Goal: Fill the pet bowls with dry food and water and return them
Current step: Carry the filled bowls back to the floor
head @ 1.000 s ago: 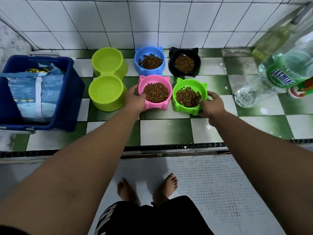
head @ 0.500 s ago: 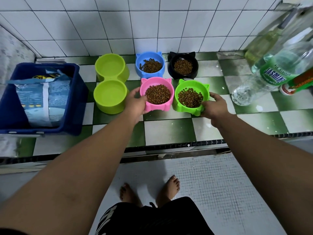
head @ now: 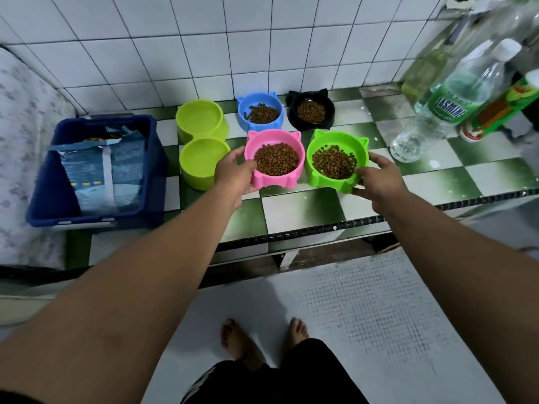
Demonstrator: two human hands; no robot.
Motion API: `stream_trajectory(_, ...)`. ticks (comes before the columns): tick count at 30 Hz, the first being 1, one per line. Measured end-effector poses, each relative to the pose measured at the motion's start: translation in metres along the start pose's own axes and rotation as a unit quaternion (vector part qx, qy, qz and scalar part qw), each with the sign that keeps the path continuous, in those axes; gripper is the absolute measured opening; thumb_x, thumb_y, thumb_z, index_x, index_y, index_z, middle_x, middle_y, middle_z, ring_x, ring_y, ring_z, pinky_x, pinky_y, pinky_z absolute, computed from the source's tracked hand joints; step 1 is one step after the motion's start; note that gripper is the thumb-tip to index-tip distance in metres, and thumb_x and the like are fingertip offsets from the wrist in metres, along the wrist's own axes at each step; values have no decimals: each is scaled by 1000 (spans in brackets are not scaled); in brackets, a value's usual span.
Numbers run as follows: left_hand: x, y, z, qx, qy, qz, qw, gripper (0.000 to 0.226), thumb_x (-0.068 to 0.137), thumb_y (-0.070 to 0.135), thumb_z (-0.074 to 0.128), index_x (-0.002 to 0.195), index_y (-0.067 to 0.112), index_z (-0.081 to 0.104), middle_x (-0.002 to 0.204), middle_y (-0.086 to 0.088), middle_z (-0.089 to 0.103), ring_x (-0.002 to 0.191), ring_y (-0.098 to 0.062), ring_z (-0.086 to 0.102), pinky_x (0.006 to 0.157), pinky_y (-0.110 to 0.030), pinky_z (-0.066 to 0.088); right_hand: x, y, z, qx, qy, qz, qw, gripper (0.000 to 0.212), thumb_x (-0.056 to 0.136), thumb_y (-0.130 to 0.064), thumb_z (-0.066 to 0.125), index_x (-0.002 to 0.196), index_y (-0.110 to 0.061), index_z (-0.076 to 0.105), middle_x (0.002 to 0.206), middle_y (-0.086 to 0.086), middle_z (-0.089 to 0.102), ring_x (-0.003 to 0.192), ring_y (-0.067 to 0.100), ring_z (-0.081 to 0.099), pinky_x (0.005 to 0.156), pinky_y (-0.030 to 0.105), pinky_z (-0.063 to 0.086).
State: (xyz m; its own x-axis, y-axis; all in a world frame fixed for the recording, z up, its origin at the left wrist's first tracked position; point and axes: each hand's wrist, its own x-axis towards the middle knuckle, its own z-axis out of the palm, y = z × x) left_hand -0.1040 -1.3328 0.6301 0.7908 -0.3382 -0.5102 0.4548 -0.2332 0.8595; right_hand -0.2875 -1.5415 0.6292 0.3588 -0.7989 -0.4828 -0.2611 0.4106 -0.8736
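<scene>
My left hand (head: pixel 234 173) grips the left rim of a pink cat-ear bowl (head: pixel 288 179) full of brown kibble. My right hand (head: pixel 376 177) grips the near right rim of a green cat-ear bowl (head: pixel 320 145), also full of kibble. Both bowls appear lifted slightly above the green-and-white checkered counter (head: pixel 294 211). Behind them a blue bowl (head: pixel 243 109) and a black bowl (head: pixel 328 122) with kibble stand by the wall. A lime double bowl (head: pixel 201 170) holding clear water stands left of the pink one.
A dark blue bin (head: pixel 43 196) with a pet food bag (head: pixel 102 176) stands at the counter's left. Clear bottles (head: pixel 431 112) and a green packet (head: pixel 501 107) stand at the right. The counter's front edge runs below my hands; my bare feet stand on white mosaic floor.
Both hands have drawn the pink and green bowls toward the counter's front, and the bowls look raised off the tiles. The camera has tilted, showing more wall.
</scene>
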Motion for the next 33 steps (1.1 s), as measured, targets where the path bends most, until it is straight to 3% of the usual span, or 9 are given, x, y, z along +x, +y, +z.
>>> stream_trajectory(5,-28,0,-16,-43,24,21,999,43,92,1,64,122,32,63,124,-13,67,98,-31,73,63,-40,64,-20,-3,-5,-1,-30,-22,999,56,88,8,56,136,-20,55,120,23,63,96,38,70,60,43,60)
stream_trajectory(7,-42,-3,-28,-60,45,29,997,44,93,-1,63,126,29,63,126,-14,66,101,-33,72,64,-43,64,-30,-5,-3,-10,-50,-30,998,55,88,9,57,135,-20,56,118,22,64,94,38,70,57,40,60)
stream_trajectory(10,-72,-12,-48,-72,60,23,995,44,96,0,61,130,27,62,126,-11,66,102,-30,72,59,-37,62,-48,-3,-1,-26,-79,-37,996,53,88,8,57,134,-19,57,121,21,64,95,38,71,56,41,60)
stream_trajectory(14,-107,-36,-85,-78,98,24,992,43,96,2,60,133,25,63,125,-8,65,103,-28,71,65,-40,64,-74,6,8,-58,-123,-46,990,52,90,6,56,137,-17,55,123,18,64,88,34,71,61,45,61)
stream_trajectory(17,-134,-53,-119,-95,136,21,986,42,96,4,60,132,25,64,123,-8,67,103,-27,71,67,-44,64,-97,17,26,-83,-167,-43,981,50,92,5,55,136,-18,56,114,15,67,76,24,69,56,38,61)
stream_trajectory(22,-177,-84,-178,-120,200,23,972,42,96,4,59,132,25,64,114,-10,72,96,-29,73,62,-39,63,-138,43,66,-111,-234,-45,965,47,93,2,56,134,-20,57,111,13,70,79,24,71,74,49,62)
stream_trajectory(28,-231,-131,-264,-151,274,15,949,46,93,6,60,135,25,64,115,-13,71,93,-32,75,62,-38,62,-202,77,128,-141,-301,-52,942,48,93,1,58,135,-21,56,115,16,68,88,29,70,75,53,60)
stream_trajectory(33,-279,-175,-343,-201,318,-9,927,50,92,6,63,138,26,61,120,-12,70,92,-32,76,63,-39,63,-277,113,181,-175,-350,-69,917,47,92,2,60,133,-21,57,101,14,68,70,23,67,54,34,60)
